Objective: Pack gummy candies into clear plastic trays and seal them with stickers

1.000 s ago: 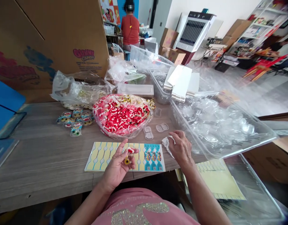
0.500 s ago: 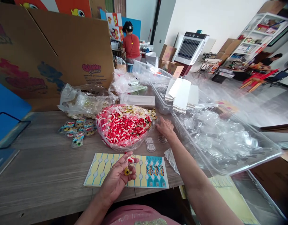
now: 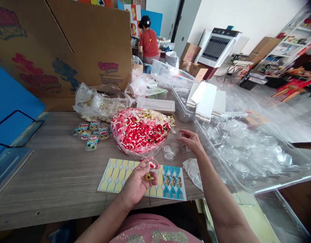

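While my left hand [image 3: 137,184] pinches two small gummy candies [image 3: 149,170] over the sticker sheet [image 3: 115,173], my right hand [image 3: 192,140], fingers loosely spread, touches thin clear plastic cups [image 3: 173,150] on the worktop [image 3: 56,168]: light, flimsy, slippery, so I judge the rim the best hold.

A large cardboard box [image 3: 69,47] printed "Gummy Candy" stands at the far left of the wooden table [image 3: 51,175]. A blue board [image 3: 11,108] leans at the left edge. White folded cartons [image 3: 206,98] lie stacked to the far right. Farther off, a person in a red shirt [image 3: 148,42] stands beside more cardboard boxes [image 3: 192,59], and a white air cooler [image 3: 217,47] sits beyond.
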A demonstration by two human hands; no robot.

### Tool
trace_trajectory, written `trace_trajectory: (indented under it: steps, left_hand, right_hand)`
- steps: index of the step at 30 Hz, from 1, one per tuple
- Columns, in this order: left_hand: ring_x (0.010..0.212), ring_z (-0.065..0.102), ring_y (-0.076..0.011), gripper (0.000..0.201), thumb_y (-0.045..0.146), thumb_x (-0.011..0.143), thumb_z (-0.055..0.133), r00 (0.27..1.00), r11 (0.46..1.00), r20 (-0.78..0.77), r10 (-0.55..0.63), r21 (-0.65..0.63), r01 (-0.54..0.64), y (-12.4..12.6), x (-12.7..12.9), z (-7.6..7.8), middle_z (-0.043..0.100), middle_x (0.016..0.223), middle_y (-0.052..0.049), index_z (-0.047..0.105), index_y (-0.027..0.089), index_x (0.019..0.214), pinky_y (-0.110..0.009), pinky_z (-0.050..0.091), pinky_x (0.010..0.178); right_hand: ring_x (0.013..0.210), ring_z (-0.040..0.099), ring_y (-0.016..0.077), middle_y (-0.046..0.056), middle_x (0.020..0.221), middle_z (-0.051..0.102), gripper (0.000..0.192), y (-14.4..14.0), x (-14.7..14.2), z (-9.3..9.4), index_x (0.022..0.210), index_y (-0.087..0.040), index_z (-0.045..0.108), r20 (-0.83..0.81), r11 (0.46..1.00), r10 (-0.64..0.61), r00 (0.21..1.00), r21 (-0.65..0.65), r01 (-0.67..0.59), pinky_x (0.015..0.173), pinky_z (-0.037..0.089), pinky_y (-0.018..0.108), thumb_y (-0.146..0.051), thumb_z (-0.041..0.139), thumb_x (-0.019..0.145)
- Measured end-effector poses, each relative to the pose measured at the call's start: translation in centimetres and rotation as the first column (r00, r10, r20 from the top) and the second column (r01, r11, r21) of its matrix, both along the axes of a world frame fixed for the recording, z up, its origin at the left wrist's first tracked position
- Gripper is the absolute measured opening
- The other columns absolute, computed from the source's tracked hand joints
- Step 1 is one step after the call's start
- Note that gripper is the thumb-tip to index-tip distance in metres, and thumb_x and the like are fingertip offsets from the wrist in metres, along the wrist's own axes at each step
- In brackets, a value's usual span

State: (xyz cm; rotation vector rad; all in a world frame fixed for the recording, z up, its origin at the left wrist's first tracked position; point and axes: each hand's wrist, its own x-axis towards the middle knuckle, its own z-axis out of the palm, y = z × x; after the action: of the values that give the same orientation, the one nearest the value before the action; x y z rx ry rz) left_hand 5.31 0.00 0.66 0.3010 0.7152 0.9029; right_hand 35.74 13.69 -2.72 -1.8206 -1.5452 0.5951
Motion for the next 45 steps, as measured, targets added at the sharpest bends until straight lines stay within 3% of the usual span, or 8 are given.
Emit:
trace_trajectory:
  steps: [7,13,19,25,28,33,40,45]
  left_hand:
    - [0.068,0.065,-0.0165,0.048,0.025,0.091,0.062,0.999,1.0,0.031,0.005,0.007,-0.006,-0.4,0.7,0.0,0.069,0.104,-0.013,0.048,0.018,0.135,-0.029,0.051,0.06]
    - [0.066,0.067,-0.0191,0.04,0.04,0.097,0.053,0.996,0.999,0.076,-0.044,-0.022,0.045,-0.9,-0.1,-0.7,0.07,0.098,-0.014,0.052,0.017,0.129,-0.027,0.048,0.053]
    - [0.058,0.067,-0.021,0.07,0.071,0.091,0.041,0.951,0.967,0.2,-0.238,-0.038,0.25,-0.5,-1.0,-1.5,0.07,0.084,-0.013,0.062,0.011,0.119,-0.023,0.037,0.04]
    - [0.061,0.07,-0.0233,0.063,0.062,0.09,0.055,0.918,0.933,0.167,-0.359,0.05,0.356,-0.8,-1.9,-1.9,0.07,0.081,-0.011,0.058,0.014,0.131,-0.021,0.03,0.039]
    - [0.066,0.072,-0.0236,0.052,0.038,0.085,0.071,0.936,0.937,0.088,-0.341,0.113,0.331,-1.3,-2.3,-1.4,0.071,0.088,-0.011,0.059,0.017,0.131,-0.021,0.032,0.042]
    - [0.055,0.066,-0.014,0.069,0.012,0.075,0.071,0.988,0.988,-0.054,-0.142,0.059,0.145,-0.7,-3.3,-0.8,0.072,0.102,-0.013,0.051,0.02,0.141,-0.019,0.027,0.041]
    - [0.048,0.062,-0.0131,0.087,0.012,0.068,0.068,0.964,0.995,-0.255,-0.071,0.047,0.085,-0.5,-3.3,-1.8,0.075,0.098,-0.015,0.036,0.014,0.149,-0.019,0.027,0.039]
    - [0.045,0.059,-0.011,0.083,0.018,0.071,0.07,0.925,0.992,-0.376,-0.06,0.081,0.097,-1.2,-2.9,-2.0,0.074,0.09,-0.011,0.039,0.013,0.148,-0.019,0.028,0.038]
  right_hand:
    - [0.093,0.068,0.023,0.009,0.103,0.075,0.055,-5.1,-2.4,1.6,0.113,-0.018,0.073,-0.397,0.989,0.055,0.916,0.145,0.004,0.081,0.055,0.035,-0.042,0.081,0.064]
    - [0.091,0.071,0.0217,0.007,0.104,0.076,0.029,-11.4,-7.9,3.2,0.105,-0.025,0.077,-0.532,0.951,0.308,0.789,0.154,-0.267,0.083,0.058,0.037,-0.036,0.077,0.078]
    - [0.118,0.064,0.022,0.007,0.13,0.066,0.025,-13.2,-10.8,4.9,0.116,-0.031,0.074,-0.185,0.634,0.772,0.609,0.152,-0.758,0.1,0.053,0.042,-0.029,0.065,0.092]
    - [0.129,0.058,0.0211,0.009,0.133,0.066,0.028,-13.3,-12.5,5.2,0.12,-0.028,0.072,-0.09,0.45,0.893,0.442,0.141,-0.882,0.104,0.051,0.042,-0.022,0.056,0.097]
    - [0.132,0.055,0.0219,0.007,0.136,0.064,0.028,-13.5,-12.4,5.0,0.117,-0.03,0.073,-0.019,0.482,0.875,0.484,0.119,-0.868,0.106,0.048,0.044,-0.022,0.055,0.097]
    - [0.135,0.049,0.0283,0.011,0.153,0.046,0.049,-15.3,-9.8,4.5,0.136,-0.03,0.059,0.175,0.7,0.702,0.69,0.012,-0.715,0.106,0.046,0.051,-0.029,0.067,0.088]
    - [0.127,0.049,0.0405,0.014,0.145,0.052,0.057,-20.4,-9.2,1.9,0.127,-0.031,0.065,0.471,0.676,0.705,0.531,-0.218,-0.704,0.096,0.045,0.062,-0.018,0.073,0.073]
    - [0.125,0.049,0.0341,0.011,0.143,0.05,0.042,-18.8,-6.7,2.3,0.123,-0.032,0.067,0.442,0.764,0.597,0.669,-0.061,-0.642,0.101,0.044,0.055,-0.03,0.071,0.081]
